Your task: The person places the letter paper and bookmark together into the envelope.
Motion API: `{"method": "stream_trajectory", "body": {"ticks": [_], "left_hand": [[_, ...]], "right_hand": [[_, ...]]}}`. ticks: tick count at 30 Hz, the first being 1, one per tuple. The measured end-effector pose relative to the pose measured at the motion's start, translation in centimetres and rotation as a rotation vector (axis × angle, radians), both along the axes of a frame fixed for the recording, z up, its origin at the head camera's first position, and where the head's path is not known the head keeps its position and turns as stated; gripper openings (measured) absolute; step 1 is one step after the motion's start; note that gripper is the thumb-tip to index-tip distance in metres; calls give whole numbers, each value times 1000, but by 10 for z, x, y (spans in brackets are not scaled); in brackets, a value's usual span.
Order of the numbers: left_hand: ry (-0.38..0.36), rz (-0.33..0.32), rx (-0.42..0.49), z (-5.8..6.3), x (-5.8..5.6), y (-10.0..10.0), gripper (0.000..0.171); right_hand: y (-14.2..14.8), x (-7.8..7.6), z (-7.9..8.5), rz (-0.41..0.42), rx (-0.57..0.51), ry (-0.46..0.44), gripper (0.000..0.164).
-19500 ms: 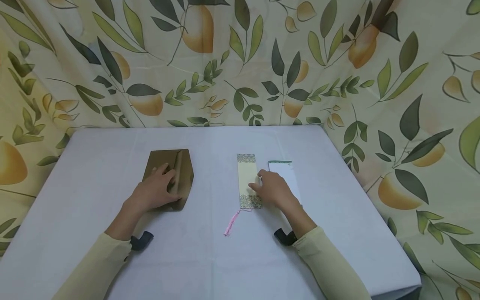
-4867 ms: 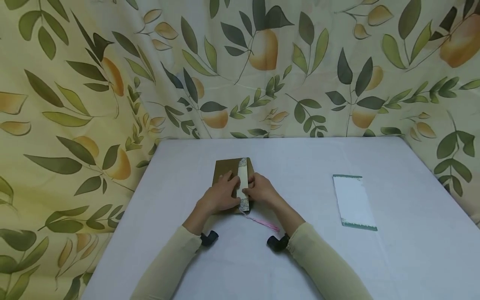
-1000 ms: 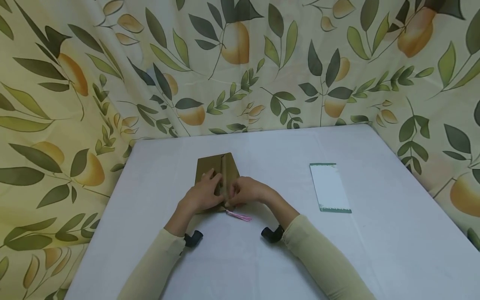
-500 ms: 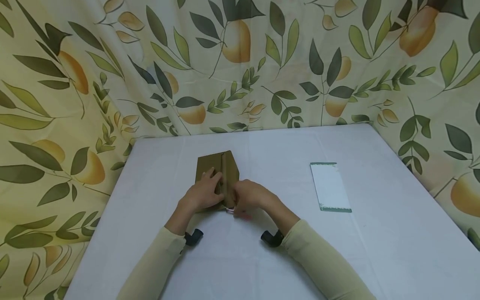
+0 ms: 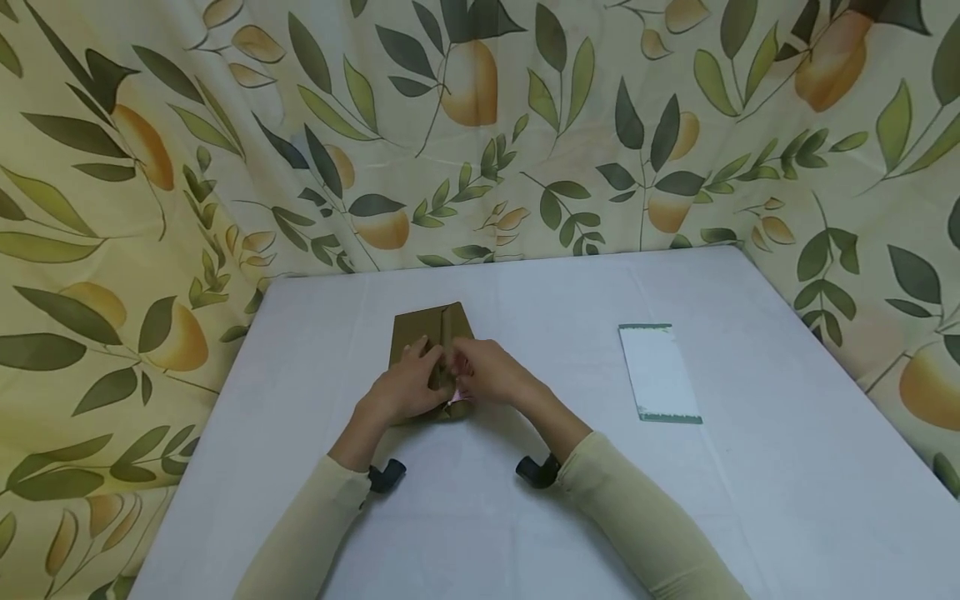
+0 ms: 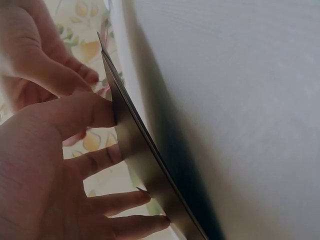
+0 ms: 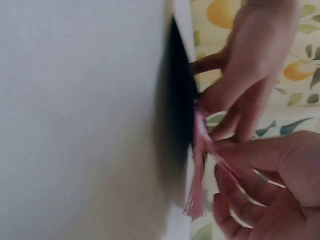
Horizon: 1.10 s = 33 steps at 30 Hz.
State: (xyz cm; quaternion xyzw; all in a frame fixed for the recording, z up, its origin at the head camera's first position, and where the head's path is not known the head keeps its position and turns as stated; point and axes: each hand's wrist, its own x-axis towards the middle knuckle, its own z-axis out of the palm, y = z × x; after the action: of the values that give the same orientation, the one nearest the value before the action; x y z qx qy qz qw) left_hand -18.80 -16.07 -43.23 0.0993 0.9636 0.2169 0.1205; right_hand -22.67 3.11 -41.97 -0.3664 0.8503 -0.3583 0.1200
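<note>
A brown paper envelope point(image 5: 416, 327) with a raised centre seam lies on the white-covered table. My left hand point(image 5: 403, 388) rests on its left part, and in the left wrist view the spread fingertips press the brown paper point(image 6: 145, 155). Over the seam, my right hand point(image 5: 491, 370) pinches strands of a pink tassel point(image 7: 198, 192), while other strands hang loose in the right wrist view. In the head view only a bit of pink shows below the right fingers. The cream bookmark that bore this tassel is out of sight.
Off to the right lies a white card point(image 5: 660, 375) with green ends. A patterned fruit-and-leaf curtain point(image 5: 555, 167) rises behind the table and on both sides. Each wrist carries a dark camera point(image 5: 387, 476).
The right hand has moved from the envelope's lower right edge up over the seam. The tassel, earlier lying on the table below the envelope, is now lifted onto it. The left hand stays put.
</note>
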Motion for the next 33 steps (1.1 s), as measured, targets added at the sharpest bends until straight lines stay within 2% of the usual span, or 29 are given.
{"method": "stream_trajectory", "body": {"ticks": [5, 8, 13, 22, 28, 33], "left_hand": [[1, 2, -1, 0, -1, -2, 55], [14, 3, -12, -1, -1, -3, 48], [23, 1, 1, -1, 1, -1, 36], [19, -5, 21, -3, 2, 0, 32], [11, -7, 19, -3, 3, 0, 32], [12, -1, 12, -2, 2, 0, 30]], "right_hand": [[2, -6, -5, -123, 3, 16, 24], [10, -10, -3, -181, 46, 8, 20], [29, -13, -4, -225, 120, -17, 18], [83, -18, -10, -309, 206, -55, 11], [119, -25, -16, -392, 268, -93, 13], [144, -28, -13, -461, 291, -101, 16]]}}
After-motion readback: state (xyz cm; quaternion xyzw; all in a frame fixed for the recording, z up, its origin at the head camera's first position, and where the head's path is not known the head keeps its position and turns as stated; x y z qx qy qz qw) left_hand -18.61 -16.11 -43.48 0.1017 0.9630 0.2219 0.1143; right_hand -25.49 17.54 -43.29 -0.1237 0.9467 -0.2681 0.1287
